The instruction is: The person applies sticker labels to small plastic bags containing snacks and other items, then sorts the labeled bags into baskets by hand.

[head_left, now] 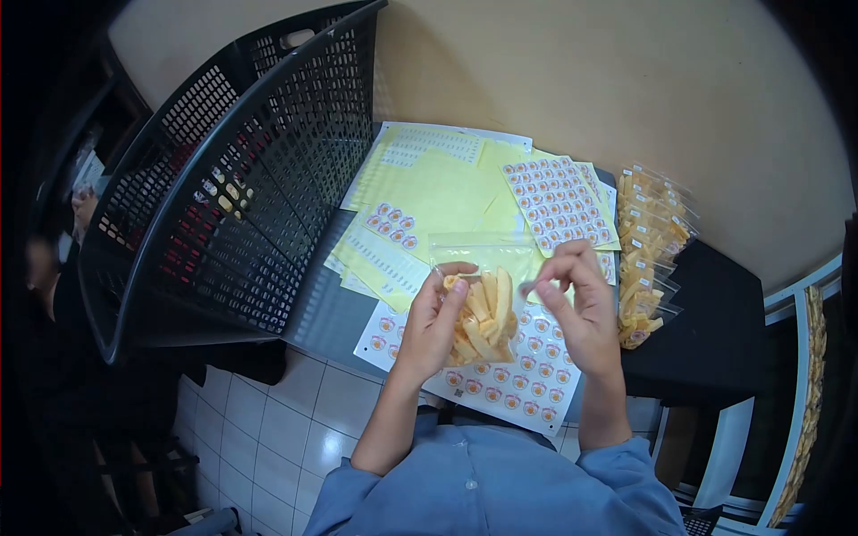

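My left hand [436, 323] grips a clear plastic zip bag [472, 243] by its left side. Pale yellow stick-shaped snacks [485, 313] fill its lower part. Just right of the bag, my right hand [576, 299] pinches a small round sticker [527, 288] between thumb and fingertips, seen nearly edge-on. Beneath both hands lies a white sheet of round orange-and-pink stickers [527, 382]. Another sticker sheet [559, 201] rests beyond my right hand, on top of yellow backing sheets [438, 192].
A tall dark perforated basket [268, 179] stands at the left of the grey table [308, 299]. Several filled snack bags [645, 259] are lined up on a black surface [715, 313] at the right. Another person's hand [85, 210] shows at the far left.
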The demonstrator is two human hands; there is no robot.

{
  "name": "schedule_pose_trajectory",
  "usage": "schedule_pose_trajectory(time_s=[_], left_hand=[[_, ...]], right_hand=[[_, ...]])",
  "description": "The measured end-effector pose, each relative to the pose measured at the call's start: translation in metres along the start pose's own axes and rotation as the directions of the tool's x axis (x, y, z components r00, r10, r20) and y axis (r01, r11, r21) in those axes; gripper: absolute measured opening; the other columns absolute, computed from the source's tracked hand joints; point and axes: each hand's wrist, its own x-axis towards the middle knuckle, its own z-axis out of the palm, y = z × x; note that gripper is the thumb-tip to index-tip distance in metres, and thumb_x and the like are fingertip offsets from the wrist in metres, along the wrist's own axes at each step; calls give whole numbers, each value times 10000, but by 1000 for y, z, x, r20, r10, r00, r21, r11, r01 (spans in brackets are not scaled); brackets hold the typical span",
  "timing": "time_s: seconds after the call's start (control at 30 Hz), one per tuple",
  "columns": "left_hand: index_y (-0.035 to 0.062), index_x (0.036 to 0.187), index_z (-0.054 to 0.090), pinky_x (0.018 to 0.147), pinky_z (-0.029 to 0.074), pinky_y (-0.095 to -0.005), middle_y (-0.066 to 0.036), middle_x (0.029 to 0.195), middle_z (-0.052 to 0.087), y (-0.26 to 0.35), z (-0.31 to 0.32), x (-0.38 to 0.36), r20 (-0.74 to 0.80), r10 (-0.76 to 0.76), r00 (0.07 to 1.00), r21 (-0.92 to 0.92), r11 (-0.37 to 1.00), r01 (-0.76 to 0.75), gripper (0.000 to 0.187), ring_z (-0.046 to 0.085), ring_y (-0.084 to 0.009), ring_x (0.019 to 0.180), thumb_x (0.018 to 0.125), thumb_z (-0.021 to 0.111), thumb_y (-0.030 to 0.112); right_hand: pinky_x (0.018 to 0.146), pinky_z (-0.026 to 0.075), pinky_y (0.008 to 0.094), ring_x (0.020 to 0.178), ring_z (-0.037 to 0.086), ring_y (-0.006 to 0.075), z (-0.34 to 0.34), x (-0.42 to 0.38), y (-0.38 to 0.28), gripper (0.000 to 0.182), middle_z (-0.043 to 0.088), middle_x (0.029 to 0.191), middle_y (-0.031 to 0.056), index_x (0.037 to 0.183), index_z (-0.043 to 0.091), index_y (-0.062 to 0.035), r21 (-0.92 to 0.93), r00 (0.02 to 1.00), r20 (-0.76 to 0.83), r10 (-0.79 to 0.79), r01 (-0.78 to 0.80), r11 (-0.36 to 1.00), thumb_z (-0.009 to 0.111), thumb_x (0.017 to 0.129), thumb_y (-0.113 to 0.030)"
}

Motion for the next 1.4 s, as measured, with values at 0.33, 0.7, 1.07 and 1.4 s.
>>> schedule_pose_trajectory(time_s=[0.33,0.7,1.07,1.4], left_hand=[[14,1073,435,686,420,-220,-106,897,550,-4,3,1,-35,33,999,98,995,-30,285,520,-102,792,887,394,226],[20,1072,435,701,404,-210,-94,893,543,-3,2,-3,-39,0,999,54,999,2,289,501,-93,800,887,395,238],[15,1076,413,707,410,-221,-100,914,524,-2,3,-5,-39,17,999,31,999,-16,274,495,-99,833,889,396,214],[9,1059,416,694,404,-218,-82,881,514,-1,1,-5,-74,-16,997,-29,999,14,273,488,-95,808,885,404,220]], right_hand=[[711,316,313,786,436,223,6,8,-9,114,425,783,78,747,554,-43,-283,906,423,1,131,950,574,717,-151],[667,287,310,792,438,198,12,5,-17,92,430,792,57,737,545,-70,-436,925,368,-91,259,862,592,690,-133],[694,312,313,765,444,212,18,-9,-2,136,434,797,75,814,565,-75,-406,949,267,-167,268,873,599,714,-162],[715,310,308,769,469,193,20,-14,-2,191,478,815,60,876,598,-104,-309,962,137,-237,269,912,620,687,-129]])
